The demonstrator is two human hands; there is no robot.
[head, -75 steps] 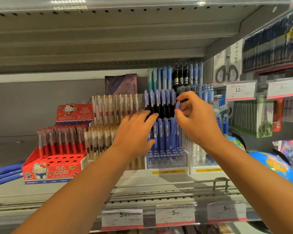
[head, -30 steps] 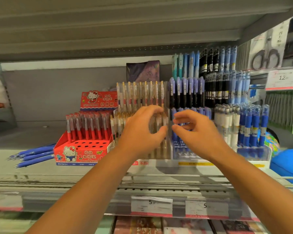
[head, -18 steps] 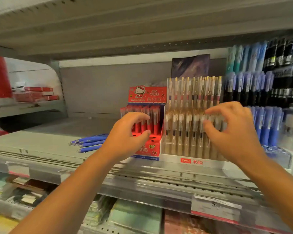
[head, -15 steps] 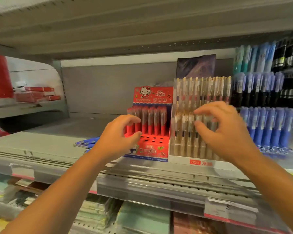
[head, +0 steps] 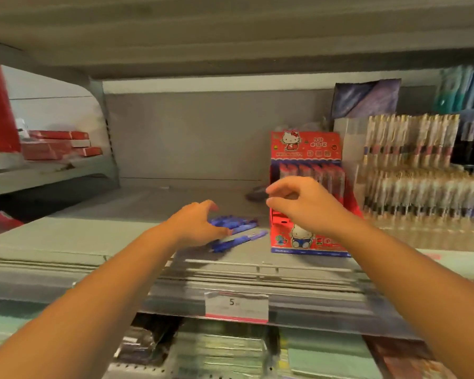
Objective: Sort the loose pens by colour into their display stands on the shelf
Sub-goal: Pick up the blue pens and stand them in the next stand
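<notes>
Loose blue pens [head: 238,232] lying on shelf [head: 66,236], just at 9 o'clock of red display stand [head: 307,149]. Left hand [head: 196,224] hovering over pens' 9 o'clock end, fingers arching wide; contact unclear in blur. Right hand [head: 305,207] hanging before red stand, at 2 o'clock from pens, fingers curling loosely, narrow gap to thumb, holding nothing. Gold pen stand [head: 411,173] standing at 3 o'clock of red one.

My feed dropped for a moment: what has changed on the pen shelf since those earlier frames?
Both grips swung left, away from the clear pen stand. The left grip now curls over the loose blue pens; the right grip hovers empty before the red stand. Pens and stands stayed put.
</notes>
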